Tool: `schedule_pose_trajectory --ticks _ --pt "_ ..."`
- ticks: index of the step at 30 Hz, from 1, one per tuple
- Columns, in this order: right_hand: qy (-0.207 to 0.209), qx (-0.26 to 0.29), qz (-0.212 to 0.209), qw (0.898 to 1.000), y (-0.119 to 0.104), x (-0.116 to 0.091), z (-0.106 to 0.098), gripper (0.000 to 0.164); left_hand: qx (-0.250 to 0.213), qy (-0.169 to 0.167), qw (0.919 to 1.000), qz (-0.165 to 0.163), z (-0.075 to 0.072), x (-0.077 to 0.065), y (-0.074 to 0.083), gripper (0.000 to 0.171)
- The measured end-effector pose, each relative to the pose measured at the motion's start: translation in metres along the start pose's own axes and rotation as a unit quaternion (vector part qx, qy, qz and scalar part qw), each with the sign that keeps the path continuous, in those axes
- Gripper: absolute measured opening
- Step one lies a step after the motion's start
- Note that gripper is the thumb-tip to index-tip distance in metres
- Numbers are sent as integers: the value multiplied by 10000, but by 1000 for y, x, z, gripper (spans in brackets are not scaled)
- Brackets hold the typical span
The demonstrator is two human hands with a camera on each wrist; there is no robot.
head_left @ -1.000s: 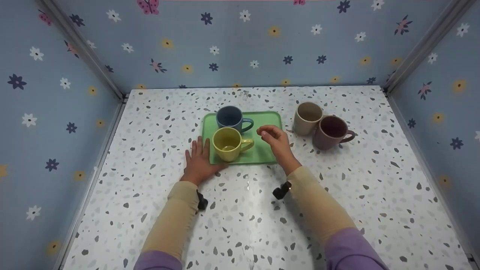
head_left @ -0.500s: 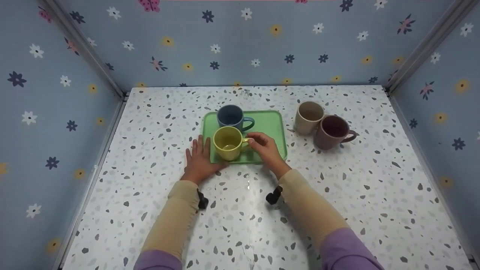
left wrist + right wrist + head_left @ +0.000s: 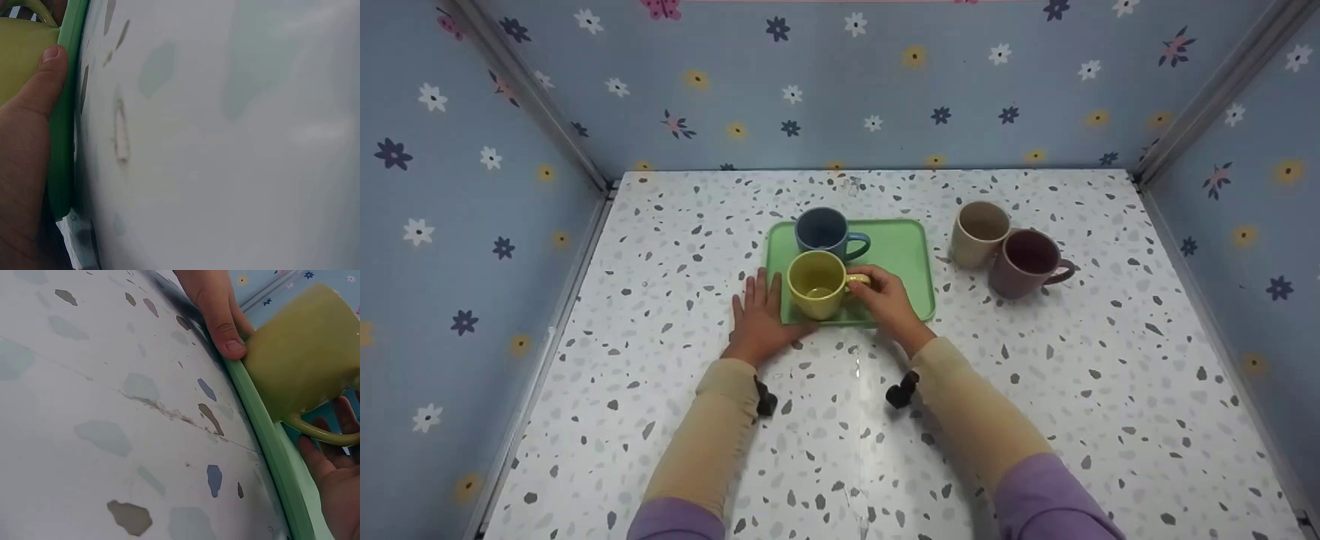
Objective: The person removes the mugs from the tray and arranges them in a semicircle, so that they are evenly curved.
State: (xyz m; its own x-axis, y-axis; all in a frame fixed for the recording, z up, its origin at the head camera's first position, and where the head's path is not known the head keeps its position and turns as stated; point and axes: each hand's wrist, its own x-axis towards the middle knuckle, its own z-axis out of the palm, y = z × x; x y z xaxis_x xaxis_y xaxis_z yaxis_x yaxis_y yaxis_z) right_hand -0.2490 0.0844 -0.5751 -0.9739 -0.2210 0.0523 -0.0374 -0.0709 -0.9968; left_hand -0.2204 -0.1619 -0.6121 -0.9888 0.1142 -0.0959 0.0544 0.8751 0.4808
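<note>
At the far left, a blue wall panel [image 3: 450, 225] printed with flowers stood beside the bench [image 3: 675, 285], whose white top was flecked with grey. The left sleeve [image 3: 697, 435], beige at the forearm and purple above, reached in from the near edge, with a small black device [image 3: 765, 400] at the wrist. The left hand [image 3: 760, 326] lay palm down at the near left corner of the green tray [image 3: 906, 255]; its grip was spread, the fingers pointing away and the thumb laid against the tray's near rim.

On the left part of the tray stood two upright mugs with their handles to the right: the blue mug [image 3: 821, 231] at the back and the yellow mug [image 3: 816, 289] in front of it, close to the near rim. Whether these two touched could not be told. The right hand [image 3: 891, 302] came over the tray's near right side, its grip pinching the yellow mug's handle between thumb and curled fingers.

Off the tray, past its right edge, the beige mug [image 3: 976, 244] stood upright on the bench. Just beside it, slightly nearer and farther right, was the maroon mug [image 3: 1018, 271], its handle also pointing right.
</note>
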Motion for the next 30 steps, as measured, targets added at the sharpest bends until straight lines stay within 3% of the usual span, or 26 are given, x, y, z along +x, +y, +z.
schedule_pose_trajectory --ticks 6,16,22,30 --pt "161 24 -58 9999 17 8 1 20 66 -16 10000 -4 -1 0 0 123" --pt "356 -114 34 9993 17 6 -2 18 117 -74 9999 -35 -2 -1 0 124" --pt "345 211 90 9991 18 3 -9 16 93 -85 9999 -37 -1 0 2 124" --pt "464 192 86 9987 16 1 -19 14 212 -202 9995 -105 1 3 1 126"
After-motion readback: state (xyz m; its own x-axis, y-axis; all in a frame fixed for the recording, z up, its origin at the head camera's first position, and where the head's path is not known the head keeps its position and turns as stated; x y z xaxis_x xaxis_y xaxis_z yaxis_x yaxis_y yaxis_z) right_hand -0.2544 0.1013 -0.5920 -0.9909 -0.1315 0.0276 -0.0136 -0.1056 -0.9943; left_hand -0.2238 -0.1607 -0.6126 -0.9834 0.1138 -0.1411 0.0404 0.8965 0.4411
